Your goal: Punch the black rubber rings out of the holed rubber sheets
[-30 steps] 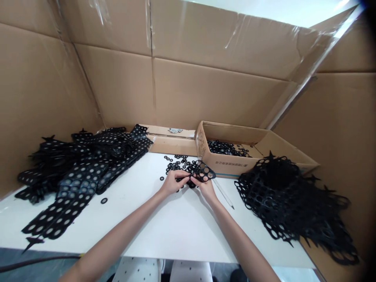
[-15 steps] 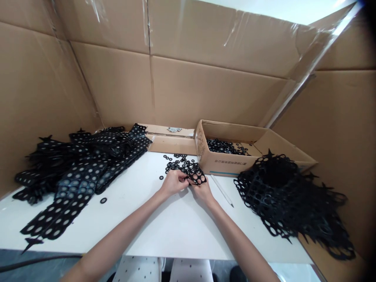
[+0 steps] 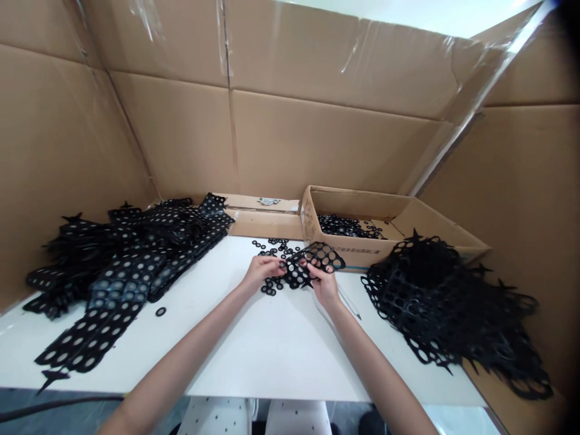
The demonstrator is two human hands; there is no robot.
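Observation:
Above the middle of the white table, a perforated black sheet [image 3: 324, 257] with large round holes hangs from my right hand [image 3: 325, 285], whose thumb and fingers are closed on it. My left hand [image 3: 261, 270] is closed in a pinch at the sheet's left end, with a small black ring [image 3: 283, 264] at its fingertips. Whether that ring is still joined to the sheet cannot be made out. Under and around the hands lie several loose black rings [image 3: 268, 291], partly hidden by the sheet and my fingers.
A heap of black sheets with rings in them [image 3: 131, 260] lies at the left, a single ring [image 3: 160, 312] near it. A cardboard box [image 3: 344, 254] holding black rings stands at the back right. Emptied black webs [image 3: 439, 302] pile up on the right. A white pen [image 3: 351, 304] lies behind my right wrist.
My hands have moved slightly apart, the right one rightward and the left one a little left. The held sheet is now spread out to the right, and more loose rings show below it.

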